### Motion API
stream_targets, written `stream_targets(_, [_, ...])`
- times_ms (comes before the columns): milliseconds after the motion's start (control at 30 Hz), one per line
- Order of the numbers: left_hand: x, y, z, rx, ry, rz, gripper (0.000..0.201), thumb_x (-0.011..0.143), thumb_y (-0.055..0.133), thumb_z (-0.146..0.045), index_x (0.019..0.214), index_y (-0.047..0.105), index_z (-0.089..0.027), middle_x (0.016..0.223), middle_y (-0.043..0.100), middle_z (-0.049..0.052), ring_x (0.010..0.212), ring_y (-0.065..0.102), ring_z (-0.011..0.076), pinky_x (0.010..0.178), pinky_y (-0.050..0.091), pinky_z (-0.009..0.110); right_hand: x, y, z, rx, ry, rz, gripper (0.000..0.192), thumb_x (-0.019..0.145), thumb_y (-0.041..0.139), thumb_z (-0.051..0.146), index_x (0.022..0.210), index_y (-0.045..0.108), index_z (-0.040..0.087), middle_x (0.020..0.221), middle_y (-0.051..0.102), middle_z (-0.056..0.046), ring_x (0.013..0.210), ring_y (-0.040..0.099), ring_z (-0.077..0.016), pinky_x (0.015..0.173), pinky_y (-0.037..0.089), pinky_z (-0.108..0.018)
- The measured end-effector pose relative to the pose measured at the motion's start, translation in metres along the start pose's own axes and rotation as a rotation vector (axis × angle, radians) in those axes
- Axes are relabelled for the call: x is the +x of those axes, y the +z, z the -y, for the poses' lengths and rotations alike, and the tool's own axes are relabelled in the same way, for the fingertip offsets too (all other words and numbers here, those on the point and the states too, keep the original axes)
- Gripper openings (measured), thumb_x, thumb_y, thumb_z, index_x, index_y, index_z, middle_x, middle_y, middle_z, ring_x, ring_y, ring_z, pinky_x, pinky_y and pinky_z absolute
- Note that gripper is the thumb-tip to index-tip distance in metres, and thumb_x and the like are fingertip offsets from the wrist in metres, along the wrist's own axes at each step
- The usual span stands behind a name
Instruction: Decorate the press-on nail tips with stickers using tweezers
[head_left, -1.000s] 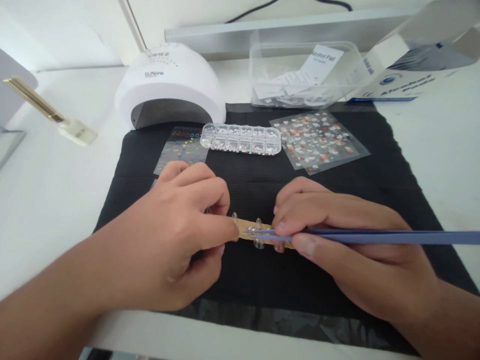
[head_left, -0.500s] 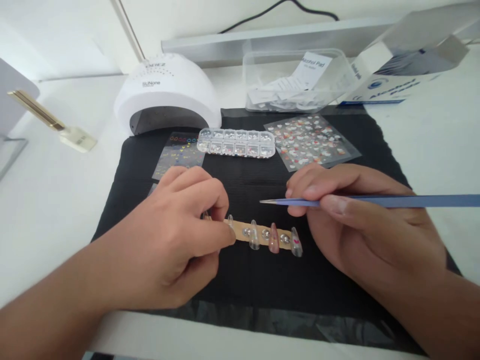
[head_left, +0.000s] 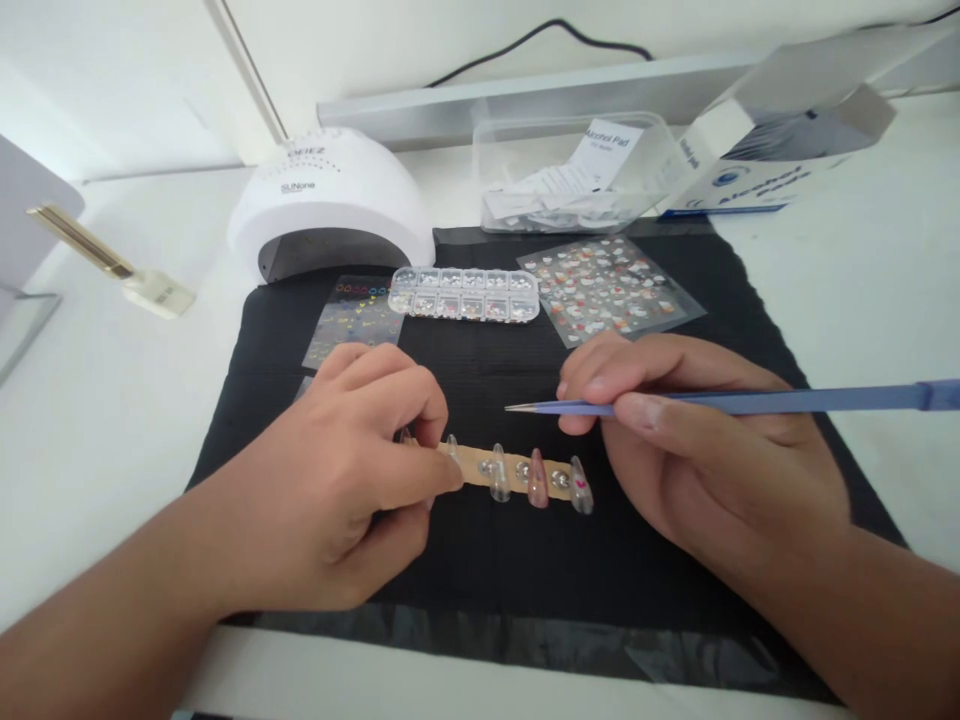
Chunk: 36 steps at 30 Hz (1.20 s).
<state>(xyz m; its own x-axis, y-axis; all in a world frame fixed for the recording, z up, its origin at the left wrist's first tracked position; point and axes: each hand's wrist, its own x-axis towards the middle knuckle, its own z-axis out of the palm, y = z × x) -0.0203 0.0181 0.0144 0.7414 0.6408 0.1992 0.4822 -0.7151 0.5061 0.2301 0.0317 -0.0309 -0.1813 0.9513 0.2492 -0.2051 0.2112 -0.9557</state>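
Note:
A tan strip point(head_left: 474, 464) with silver metal studs carries several false nails. At its right end stands a clear nail point(head_left: 580, 485) with a pink mark, beside it a pinkish-brown nail point(head_left: 538, 480), then another clear nail point(head_left: 500, 473). My left hand point(head_left: 367, 470) is closed round the strip's left end, thumb and index finger pinching there; it hides part of that end and the nails on it. My right hand point(head_left: 697, 430) grips a pair of blue tweezers point(head_left: 757, 401), their fine metal tips pointing left above the strip, touching nothing.
Behind lie a rhinestone case point(head_left: 465, 296), a sticker sheet point(head_left: 611, 285) and a darker sticker sheet point(head_left: 352, 320). Farther back are a white nail lamp point(head_left: 330, 190), a clear plastic bin point(head_left: 495, 215) and an alcohol pad box point(head_left: 757, 190). A polish bottle point(head_left: 157, 293) stands left.
The view has shifted slightly, so most things appear a little further left and lower. Both hands keep their grips, and the tweezers stay above the strip.

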Motion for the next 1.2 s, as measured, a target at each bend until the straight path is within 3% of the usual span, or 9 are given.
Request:
stream_targets(200, [0.000, 0.000, 0.000, -0.060, 0.000, 0.044, 0.026, 0.087, 0.054, 0.000, 0.080, 0.073, -0.017, 0.094, 0.060, 0.005, 0.089, 0.053, 0.0210, 0.083, 0.038, 0.047, -0.001, -0.003, -0.002, 0.032, 0.006, -0.006, 0.005, 0.089, 0.079, 0.029, 0.085, 0.083, 0.029, 0.069, 0.072, 0.001, 0.069, 0.065, -0.0176, 0.066, 0.048, -0.033])
stream_targets(433, [-0.001, -0.003, 0.003, -0.104, -0.022, -0.105, 0.027, 0.087, 0.054, 0.001, 0.092, 0.073, -0.019, 0.090, 0.055, 0.003, 0.084, 0.051, 0.0182, 0.080, 0.040, 0.042, -0.002, -0.004, -0.001, 0.038, 0.028, -0.003, 0.006, 0.088, 0.078, 0.028, 0.084, 0.082, 0.029, 0.069, 0.072, 0.002, 0.069, 0.065, -0.0171, 0.066, 0.047, -0.033])
stream_targets(767, [0.002, 0.004, 0.001, -0.016, -0.023, 0.011, 0.026, 0.090, 0.054, -0.004, 0.090, 0.076, -0.020, 0.093, 0.059, 0.005, 0.086, 0.051, 0.0202, 0.080, 0.038, 0.043, -0.001, -0.004, 0.000, 0.012, 0.024, -0.021, 0.011, 0.084, 0.076, 0.021, 0.080, 0.081, 0.030, 0.067, 0.072, 0.003, 0.067, 0.064, -0.0162, 0.065, 0.048, -0.032])
stream_targets(900, [0.001, -0.001, 0.004, -0.053, -0.025, -0.063, 0.023, 0.089, 0.055, -0.006, 0.090, 0.073, -0.020, 0.092, 0.060, 0.004, 0.085, 0.055, 0.0199, 0.081, 0.042, 0.041, 0.000, -0.004, 0.000, -0.003, 0.014, -0.029, 0.007, 0.085, 0.078, 0.025, 0.081, 0.081, 0.029, 0.069, 0.072, 0.001, 0.068, 0.064, -0.0176, 0.065, 0.048, -0.033])
stream_targets(1000, [-0.002, -0.012, 0.021, 0.048, -0.199, -0.348, 0.010, 0.088, 0.060, -0.015, 0.090, 0.068, -0.020, 0.095, 0.062, 0.005, 0.091, 0.061, 0.0229, 0.084, 0.049, 0.041, 0.002, -0.004, 0.000, -0.008, 0.002, -0.029, 0.005, 0.085, 0.079, 0.026, 0.080, 0.081, 0.028, 0.069, 0.071, 0.000, 0.068, 0.064, -0.0182, 0.063, 0.049, -0.032])
stream_targets(1067, [-0.004, -0.020, 0.037, 0.234, -0.498, -0.526, 0.010, 0.088, 0.063, -0.026, 0.096, 0.067, -0.020, 0.100, 0.064, 0.007, 0.104, 0.061, 0.0287, 0.094, 0.050, 0.047, 0.003, -0.004, -0.001, -0.009, -0.012, -0.027, 0.005, 0.084, 0.079, 0.029, 0.080, 0.081, 0.028, 0.067, 0.071, 0.000, 0.068, 0.065, -0.0185, 0.062, 0.049, -0.032])
stream_targets(1100, [-0.004, -0.022, 0.044, 0.303, -0.661, -0.521, 0.023, 0.089, 0.062, -0.031, 0.108, 0.066, -0.019, 0.108, 0.065, 0.010, 0.113, 0.060, 0.0323, 0.100, 0.048, 0.051, 0.003, -0.005, -0.002, -0.009, -0.021, -0.026, 0.005, 0.084, 0.080, 0.030, 0.080, 0.081, 0.029, 0.067, 0.070, 0.000, 0.068, 0.065, -0.0188, 0.062, 0.050, -0.032])
stream_targets(1133, [-0.003, -0.023, 0.050, 0.348, -0.804, -0.442, 0.037, 0.091, 0.059, -0.037, 0.123, 0.062, -0.018, 0.117, 0.065, 0.013, 0.122, 0.057, 0.0354, 0.106, 0.045, 0.055, 0.004, -0.005, -0.002, -0.012, -0.030, -0.028, 0.005, 0.084, 0.080, 0.032, 0.080, 0.081, 0.029, 0.066, 0.070, 0.000, 0.068, 0.065, -0.0190, 0.061, 0.050, -0.032])
stream_targets(1200, [0.000, -0.021, 0.057, 0.336, -0.868, -0.339, 0.059, 0.090, 0.061, -0.052, 0.137, 0.057, -0.016, 0.122, 0.068, 0.017, 0.124, 0.057, 0.0409, 0.105, 0.046, 0.060, 0.004, -0.006, -0.003, -0.021, -0.049, -0.035, 0.006, 0.083, 0.080, 0.033, 0.079, 0.080, 0.028, 0.067, 0.071, 0.000, 0.067, 0.065, -0.0189, 0.061, 0.050, -0.032])
